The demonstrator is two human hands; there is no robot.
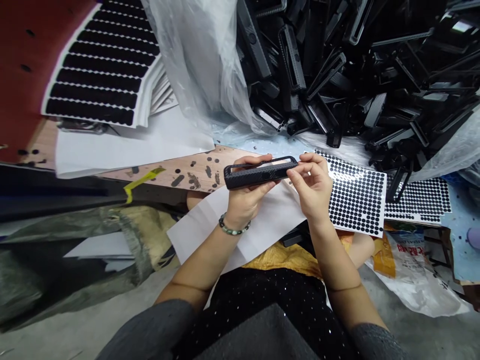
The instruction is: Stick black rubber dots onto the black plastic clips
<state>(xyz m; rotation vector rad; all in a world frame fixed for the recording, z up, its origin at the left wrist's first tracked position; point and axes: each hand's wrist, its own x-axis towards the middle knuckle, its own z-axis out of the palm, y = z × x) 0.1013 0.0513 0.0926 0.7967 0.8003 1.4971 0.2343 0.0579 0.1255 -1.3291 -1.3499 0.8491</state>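
Note:
My left hand [243, 195] holds a black phone case [258, 174] with a carbon-fibre texture, its fingers curled behind the long body. My right hand [311, 187] pinches the right end of the case between thumb and fingers. I cannot tell whether anything small lies between those fingertips. Just right of my right hand lies a sheet of round black stickers [356, 195], with some spots on it bare. A second sheet of round black stickers [420, 200] lies further right, partly under other items.
A heap of black phone cases [330, 65] fills the back right, beside a clear plastic bag [195, 55]. Sheets of black sticker strips [101, 65] lie back left. White paper [240, 230] lies under my hands on a stained wooden table [180, 172].

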